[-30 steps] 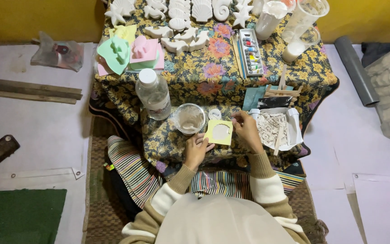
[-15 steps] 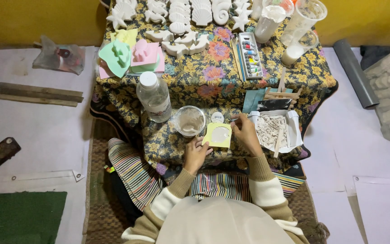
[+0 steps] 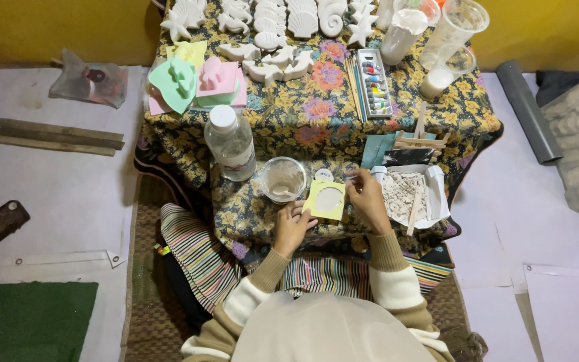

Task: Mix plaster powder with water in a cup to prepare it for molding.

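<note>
Steadying the yellow square mould (image 3: 327, 200) filled with grey paste on the floral-clothed surface (image 3: 316, 127), the left hand (image 3: 292, 226) gripped its near edge; right hand (image 3: 368, 200) fingers pinched its far side. Tilting could have spilled paste; the clear plastic cup (image 3: 282, 179) stood just beside.

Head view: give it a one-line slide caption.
Both hands, left hand and right hand, steady a yellow square mould filled with pale plaster beside a clear plastic cup.
</note>
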